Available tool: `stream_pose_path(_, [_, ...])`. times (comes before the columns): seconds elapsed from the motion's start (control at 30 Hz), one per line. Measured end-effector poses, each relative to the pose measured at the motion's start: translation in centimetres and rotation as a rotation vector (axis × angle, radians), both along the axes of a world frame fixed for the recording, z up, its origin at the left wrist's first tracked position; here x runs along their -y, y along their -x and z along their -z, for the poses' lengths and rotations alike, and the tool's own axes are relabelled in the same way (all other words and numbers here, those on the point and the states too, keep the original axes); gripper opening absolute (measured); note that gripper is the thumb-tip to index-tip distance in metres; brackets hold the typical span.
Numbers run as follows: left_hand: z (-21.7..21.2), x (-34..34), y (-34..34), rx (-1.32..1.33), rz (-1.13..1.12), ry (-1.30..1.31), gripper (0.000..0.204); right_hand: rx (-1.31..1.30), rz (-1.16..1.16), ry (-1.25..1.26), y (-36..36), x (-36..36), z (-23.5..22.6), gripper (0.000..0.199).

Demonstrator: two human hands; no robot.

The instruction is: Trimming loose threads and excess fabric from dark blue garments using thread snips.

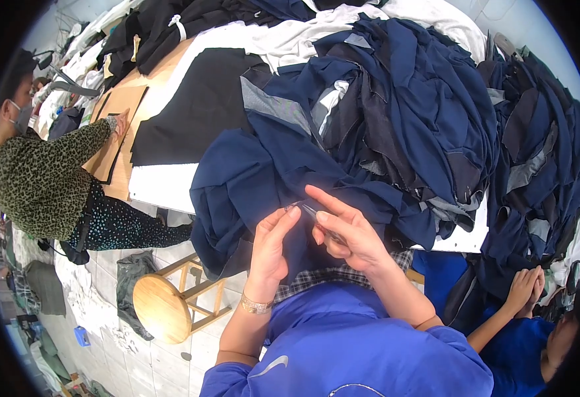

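Observation:
My left hand (271, 239) pinches the edge of a dark navy garment (257, 172) that hangs off the white table (164, 188) toward me. A gold bracelet sits on that wrist. My right hand (346, 228) holds a small metal tool, likely thread snips (311, 213), with its tip meeting my left fingertips on the navy cloth. Both hands are close together over the fabric, just above my blue shirt.
A large heap of navy garments (409, 99) covers the table's right side, with more piled at the far right (541, 152). Black cloth (197, 106) lies flat at the left. A person in a patterned top (42, 175) stands left. A wooden stool (164, 304) stands below. Another person's hands (525, 288) are at lower right.

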State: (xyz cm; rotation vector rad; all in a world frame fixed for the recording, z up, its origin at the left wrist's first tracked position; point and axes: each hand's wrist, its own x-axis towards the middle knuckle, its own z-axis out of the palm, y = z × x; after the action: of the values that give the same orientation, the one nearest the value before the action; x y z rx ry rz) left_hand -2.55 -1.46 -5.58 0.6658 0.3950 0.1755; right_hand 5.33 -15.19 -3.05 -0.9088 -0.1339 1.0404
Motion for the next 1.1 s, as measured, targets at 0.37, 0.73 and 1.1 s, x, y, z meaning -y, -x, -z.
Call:
stream_pose_path(0.37, [-0.08,0.05,0.08,0.014,-0.023,-0.133,0.014,-0.016,0.014,-0.012,0.04,-0.13,-0.18,0.047])
stream_pose_path(0.73, [-0.01,-0.01,0.08,0.004,-0.019,-0.145,0.015,-0.026,0.020,0.004,0.00,-0.19,-0.53,0.047])
stream_pose_path(1.1, [0.27,0.00,-0.01,0.017,-0.054,-0.264,0.018,-0.037,0.014,0.002,-0.04,-0.27,-0.46,0.047])
